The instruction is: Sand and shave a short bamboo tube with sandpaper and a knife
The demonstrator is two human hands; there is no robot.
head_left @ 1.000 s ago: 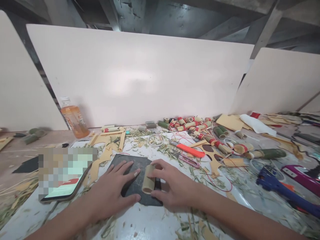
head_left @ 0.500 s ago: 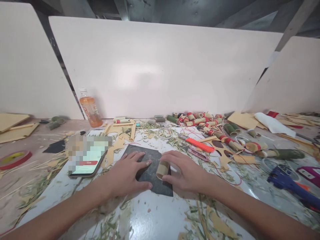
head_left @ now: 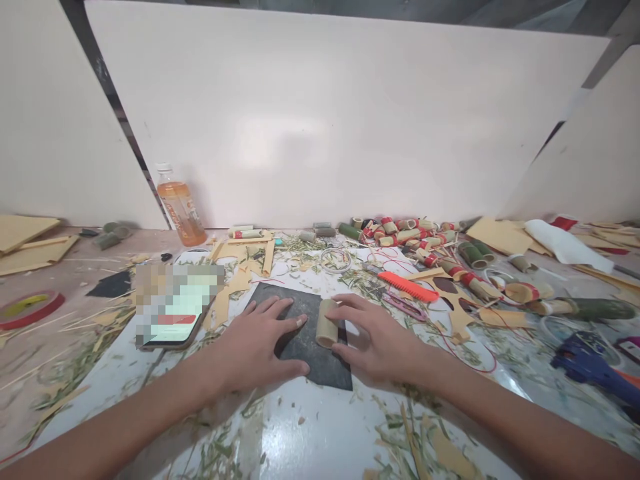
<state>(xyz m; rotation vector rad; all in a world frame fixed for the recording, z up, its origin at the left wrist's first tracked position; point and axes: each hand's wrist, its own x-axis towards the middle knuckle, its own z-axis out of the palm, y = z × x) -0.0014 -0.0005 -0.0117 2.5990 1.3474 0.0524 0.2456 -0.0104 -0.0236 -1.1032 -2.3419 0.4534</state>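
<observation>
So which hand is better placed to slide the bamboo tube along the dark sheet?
Likely the right hand: its fingers grip the bamboo tube. The left hand lies flat, pinning the dark sheet.

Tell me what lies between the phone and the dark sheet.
Head view: pale bamboo strips lie between the phone and the dark sheet, where the left hand rests flat and the right hand holds a bamboo tube.

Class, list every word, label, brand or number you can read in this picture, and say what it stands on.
Nothing can be read for certain.
Bottle: red print on its label, too blurred to read.
Phone: screen blurred out, unreadable.
Bamboo tube in the right hand and black sheet under the left hand: no writing visible.
</observation>
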